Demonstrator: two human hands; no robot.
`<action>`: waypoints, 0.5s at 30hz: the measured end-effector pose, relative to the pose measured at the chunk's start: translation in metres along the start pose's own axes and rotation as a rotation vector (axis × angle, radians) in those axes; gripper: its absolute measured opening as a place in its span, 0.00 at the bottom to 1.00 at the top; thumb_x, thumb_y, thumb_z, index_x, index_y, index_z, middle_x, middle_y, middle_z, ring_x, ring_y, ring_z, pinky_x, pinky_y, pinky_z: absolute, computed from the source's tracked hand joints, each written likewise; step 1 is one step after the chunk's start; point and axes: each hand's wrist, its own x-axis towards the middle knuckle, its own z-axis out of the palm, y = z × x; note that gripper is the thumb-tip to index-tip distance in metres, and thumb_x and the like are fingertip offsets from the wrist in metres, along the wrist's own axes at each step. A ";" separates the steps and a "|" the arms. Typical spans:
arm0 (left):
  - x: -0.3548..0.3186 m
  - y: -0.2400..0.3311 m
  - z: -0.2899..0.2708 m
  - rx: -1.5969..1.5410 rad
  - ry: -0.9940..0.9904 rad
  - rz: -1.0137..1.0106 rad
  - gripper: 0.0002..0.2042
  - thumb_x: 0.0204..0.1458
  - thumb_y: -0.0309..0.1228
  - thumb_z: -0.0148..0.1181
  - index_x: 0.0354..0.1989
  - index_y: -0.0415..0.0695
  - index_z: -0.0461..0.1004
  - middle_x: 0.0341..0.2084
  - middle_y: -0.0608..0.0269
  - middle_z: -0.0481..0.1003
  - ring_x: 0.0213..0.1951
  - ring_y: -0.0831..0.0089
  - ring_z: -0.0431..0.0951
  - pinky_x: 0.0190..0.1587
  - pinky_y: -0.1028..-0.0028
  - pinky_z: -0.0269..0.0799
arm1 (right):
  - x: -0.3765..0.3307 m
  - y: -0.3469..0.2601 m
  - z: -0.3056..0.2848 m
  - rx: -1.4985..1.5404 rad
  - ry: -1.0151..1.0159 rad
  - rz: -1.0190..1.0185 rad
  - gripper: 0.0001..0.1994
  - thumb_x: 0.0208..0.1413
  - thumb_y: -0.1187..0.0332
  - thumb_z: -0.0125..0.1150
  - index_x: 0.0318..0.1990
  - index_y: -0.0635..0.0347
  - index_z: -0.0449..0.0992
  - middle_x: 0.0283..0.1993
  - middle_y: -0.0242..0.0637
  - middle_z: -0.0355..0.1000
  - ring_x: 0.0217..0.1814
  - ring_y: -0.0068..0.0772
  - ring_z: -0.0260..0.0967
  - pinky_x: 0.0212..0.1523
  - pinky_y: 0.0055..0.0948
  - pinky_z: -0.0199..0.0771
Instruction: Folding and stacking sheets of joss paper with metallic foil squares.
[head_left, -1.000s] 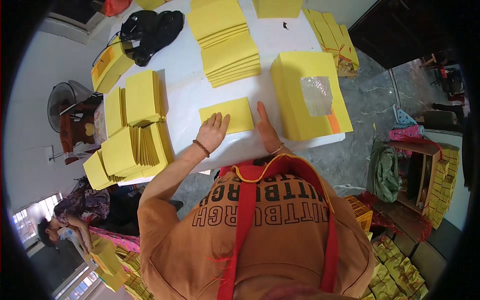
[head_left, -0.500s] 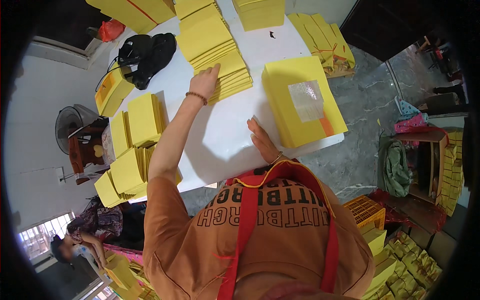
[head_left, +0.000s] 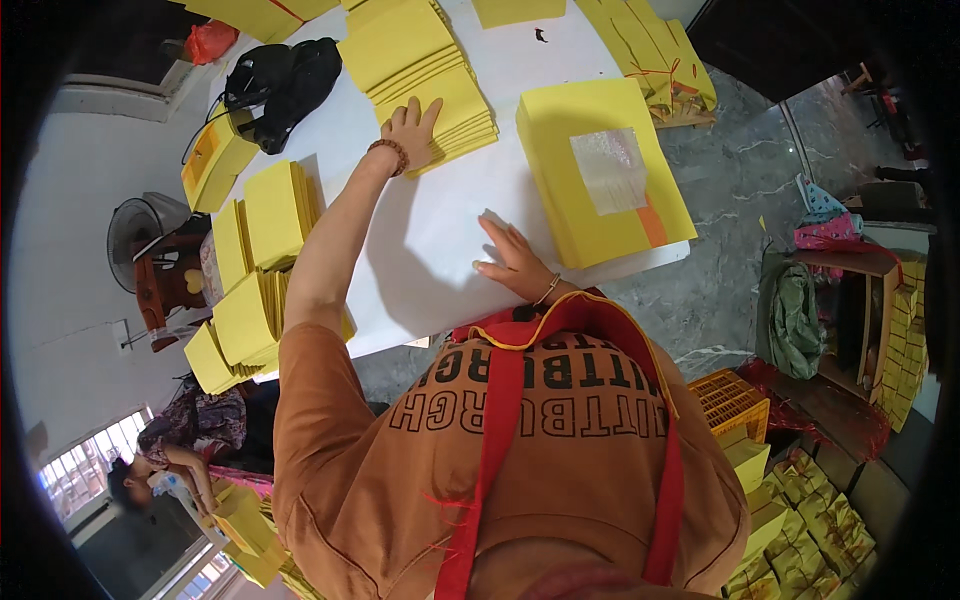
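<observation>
Your left hand (head_left: 412, 128) now lies flat, fingers spread, on the near end of the fanned stack (head_left: 425, 70) of yellow sheets in the upper middle of the frame; it presses on the top sheet without closing round anything you can see. Your right hand (head_left: 510, 258) rests open on the bare white worktop (head_left: 430, 250) at centre, palm down, holding nothing. A second ago both hands were down on a single yellow sheet lying right in front of you; that sheet is no longer on the worktop there, and half a second ago your left arm was already stretched out toward the stack. So the reach has ended with contact, which reads as one sheet being done with and the hand arriving at the pile for another. The right hand has barely shifted, staying near the worktop's front edge. The big yellow pile (head_left: 600, 180) with its clear plastic patch sits to the right, just beside your right hand but not touching it, and bundles (head_left: 265, 215) of yellow paper stand along the left edge, well clear of both hands.
</observation>
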 end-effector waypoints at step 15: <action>-0.004 -0.015 -0.009 -0.065 0.088 -0.010 0.44 0.36 0.40 0.64 0.64 0.65 0.44 0.62 0.53 0.49 0.61 0.51 0.51 0.60 0.54 0.50 | -0.073 -0.072 -0.219 0.209 -0.014 -0.138 0.19 0.58 0.65 0.49 0.54 0.63 0.66 0.54 0.38 0.67 0.56 0.30 0.62 0.56 0.27 0.59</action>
